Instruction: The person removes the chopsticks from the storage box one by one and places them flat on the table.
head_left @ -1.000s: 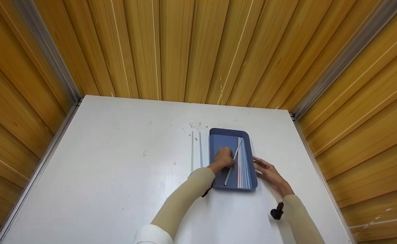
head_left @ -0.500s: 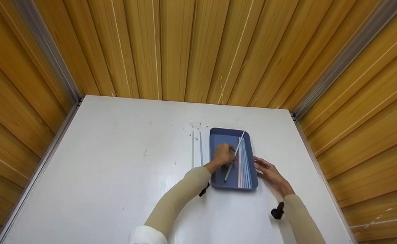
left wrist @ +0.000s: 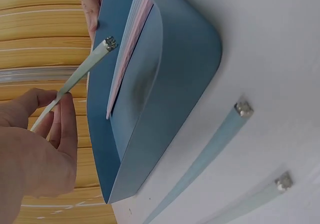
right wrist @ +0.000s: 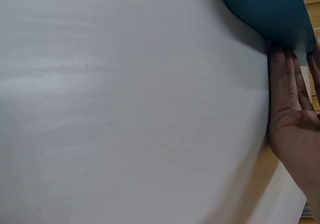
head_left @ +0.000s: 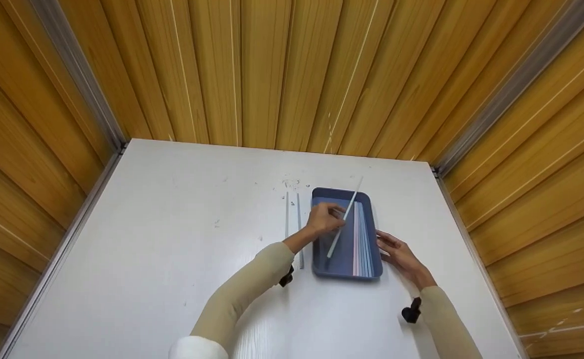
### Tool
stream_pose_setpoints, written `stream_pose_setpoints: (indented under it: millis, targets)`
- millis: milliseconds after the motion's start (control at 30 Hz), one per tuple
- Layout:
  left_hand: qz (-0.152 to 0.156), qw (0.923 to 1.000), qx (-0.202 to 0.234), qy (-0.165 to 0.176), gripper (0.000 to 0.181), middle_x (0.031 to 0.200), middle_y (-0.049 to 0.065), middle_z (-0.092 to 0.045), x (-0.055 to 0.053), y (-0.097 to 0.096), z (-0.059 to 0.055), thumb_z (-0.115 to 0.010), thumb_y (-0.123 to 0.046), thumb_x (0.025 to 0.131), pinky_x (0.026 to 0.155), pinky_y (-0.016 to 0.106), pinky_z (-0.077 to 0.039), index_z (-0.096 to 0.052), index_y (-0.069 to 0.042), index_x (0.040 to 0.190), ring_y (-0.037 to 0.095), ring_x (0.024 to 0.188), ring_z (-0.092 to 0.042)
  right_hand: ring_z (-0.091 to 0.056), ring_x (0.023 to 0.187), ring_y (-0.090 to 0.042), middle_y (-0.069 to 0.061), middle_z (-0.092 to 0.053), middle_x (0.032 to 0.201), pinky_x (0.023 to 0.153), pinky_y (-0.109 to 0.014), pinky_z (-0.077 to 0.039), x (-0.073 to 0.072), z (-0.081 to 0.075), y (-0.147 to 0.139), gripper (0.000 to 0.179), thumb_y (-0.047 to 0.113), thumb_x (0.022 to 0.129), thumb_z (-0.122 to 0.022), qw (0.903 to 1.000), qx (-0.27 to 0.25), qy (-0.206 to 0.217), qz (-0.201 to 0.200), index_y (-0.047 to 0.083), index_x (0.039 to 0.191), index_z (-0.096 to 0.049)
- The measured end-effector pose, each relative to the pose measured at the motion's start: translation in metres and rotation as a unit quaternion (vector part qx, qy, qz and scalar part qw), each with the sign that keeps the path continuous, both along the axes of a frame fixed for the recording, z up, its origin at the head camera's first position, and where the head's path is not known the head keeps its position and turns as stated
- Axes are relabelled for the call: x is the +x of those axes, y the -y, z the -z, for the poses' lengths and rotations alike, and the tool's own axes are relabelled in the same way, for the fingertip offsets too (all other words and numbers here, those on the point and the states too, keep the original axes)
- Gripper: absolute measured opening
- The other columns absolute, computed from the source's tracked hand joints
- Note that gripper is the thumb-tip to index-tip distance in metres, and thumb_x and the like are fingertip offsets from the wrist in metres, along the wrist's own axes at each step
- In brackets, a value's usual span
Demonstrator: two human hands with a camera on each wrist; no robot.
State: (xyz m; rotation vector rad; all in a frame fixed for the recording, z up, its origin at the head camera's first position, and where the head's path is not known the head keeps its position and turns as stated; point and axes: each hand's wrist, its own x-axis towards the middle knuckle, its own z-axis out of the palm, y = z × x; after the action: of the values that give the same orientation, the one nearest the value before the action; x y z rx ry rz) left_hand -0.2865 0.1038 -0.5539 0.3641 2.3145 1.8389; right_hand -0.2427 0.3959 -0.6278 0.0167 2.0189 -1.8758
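My left hand (head_left: pixel 325 218) pinches a thin pale green stick (left wrist: pixel 82 72) between thumb and fingertips. The stick has a silvery, crinkled end and slants over the blue tray (head_left: pixel 347 275), its far end reaching past the tray's back rim in the head view. Inside the tray, pink strips (head_left: pixel 356 249) and light blue strips (head_left: pixel 366 249) lie side by side along the right wall. My right hand (head_left: pixel 400 254) rests at the tray's outer right side, fingers extended; the right wrist view shows the fingertips (right wrist: pixel 280 58) right at the wall.
Left of the tray on the white table (head_left: pixel 172 249) lie two more sticks, one light blue (left wrist: pixel 210 149) and one pale green (left wrist: pixel 250 202), both with silvery ends. Dark specks (head_left: pixel 292 183) mark the tabletop behind them. Wood-patterned panels (head_left: pixel 272 75) enclose the table.
My left hand has lifted the pale green stick out from among the strips and drawn slightly left and up with it. The right hand has stayed beside the tray.
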Motion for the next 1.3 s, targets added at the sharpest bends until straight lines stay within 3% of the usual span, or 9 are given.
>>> stream_pose_setpoints:
  millis: [167,433,600,767,900,1000,1200,1300]
  targets:
    - [0.002,0.9998,0.018,0.001,0.028,0.095,0.023,-0.076,0.005,0.021,-0.008,-0.075,0.002,0.082,0.061,0.028,-0.062,-0.076,0.002,0.11,0.03,0.075,-0.076,-0.058,0.118,0.003,-0.005,-0.053,0.15,0.1,-0.023,-0.052,-0.002,-0.002,0.002,0.065,0.023,0.106,-0.057,0.9998,0.013,0.011,0.005,0.0,0.159,-0.028]
    - [-0.011,0.9997,0.019,0.008,0.031,0.095,0.021,-0.076,0.01,0.064,-0.011,-0.075,0.002,0.082,0.065,0.026,-0.063,-0.075,0.001,0.113,0.009,0.07,-0.068,-0.058,0.116,0.004,-0.008,-0.052,0.149,0.098,-0.023,-0.053,-0.002,-0.007,0.003,0.064,0.022,0.105,-0.057,0.9993,0.037,-0.005,0.002,-0.002,0.158,-0.029]
    - [-0.021,0.9987,0.036,0.028,0.031,0.093,0.019,-0.075,0.012,0.092,-0.009,-0.074,0.004,0.082,0.067,0.028,-0.063,-0.074,0.004,0.113,0.008,0.07,-0.068,-0.059,0.118,0.006,-0.027,-0.035,0.161,0.098,-0.018,-0.052,-0.006,-0.009,-0.002,0.064,0.015,0.104,-0.059,0.9983,0.039,-0.035,-0.025,-0.003,0.158,-0.029]
    - [-0.039,0.9973,0.045,0.042,0.031,0.091,0.014,-0.073,0.013,0.118,-0.005,-0.074,0.005,0.083,0.069,0.03,-0.064,-0.072,0.005,0.114,0.008,0.072,-0.068,-0.059,0.121,0.006,-0.033,-0.023,0.163,0.1,-0.016,-0.051,-0.012,-0.007,-0.007,0.065,0.009,0.104,-0.057,0.998,0.017,-0.049,-0.038,-0.006,0.158,-0.025]
    - [-0.054,0.996,0.047,0.053,0.032,0.091,0.014,-0.072,0.014,0.135,0.0,-0.074,0.005,0.084,0.07,0.031,-0.064,-0.072,0.006,0.116,0.009,0.073,-0.069,-0.058,0.12,0.008,-0.032,-0.021,0.164,0.1,-0.015,-0.05,-0.017,-0.006,-0.006,0.066,0.011,0.105,-0.055,0.9979,0.019,-0.053,-0.032,-0.003,0.16,-0.022]
    - [-0.066,0.9951,0.045,0.059,0.032,0.091,0.012,-0.072,0.015,0.145,0.002,-0.075,0.004,0.084,0.07,0.031,-0.064,-0.071,0.006,0.116,0.01,0.074,-0.069,-0.058,0.12,0.007,-0.028,-0.028,0.164,0.101,-0.015,-0.049,-0.022,-0.004,-0.004,0.066,0.013,0.104,-0.058,0.9986,0.015,-0.048,-0.017,-0.002,0.159,-0.025]
    - [-0.098,0.991,0.056,0.072,0.031,0.088,0.011,-0.072,0.016,0.16,0.008,-0.073,0.007,0.084,0.068,0.031,-0.064,-0.071,0.008,0.115,0.01,0.071,-0.069,-0.059,0.122,0.004,-0.012,-0.039,0.163,0.104,-0.018,-0.049,-0.035,0.0,0.0,0.067,0.007,0.102,-0.059,0.9988,-0.043,-0.016,0.013,-0.002,0.159,-0.026]
    - [-0.104,0.9902,0.056,0.074,0.032,0.09,0.014,-0.073,0.017,0.165,0.011,-0.072,0.008,0.084,0.068,0.033,-0.064,-0.07,0.01,0.116,0.01,0.07,-0.069,-0.058,0.124,0.003,-0.012,-0.033,0.166,0.105,-0.018,-0.048,-0.04,0.002,0.0,0.069,0.005,0.101,-0.058,0.998,-0.062,-0.005,0.012,-0.001,0.16,-0.023]
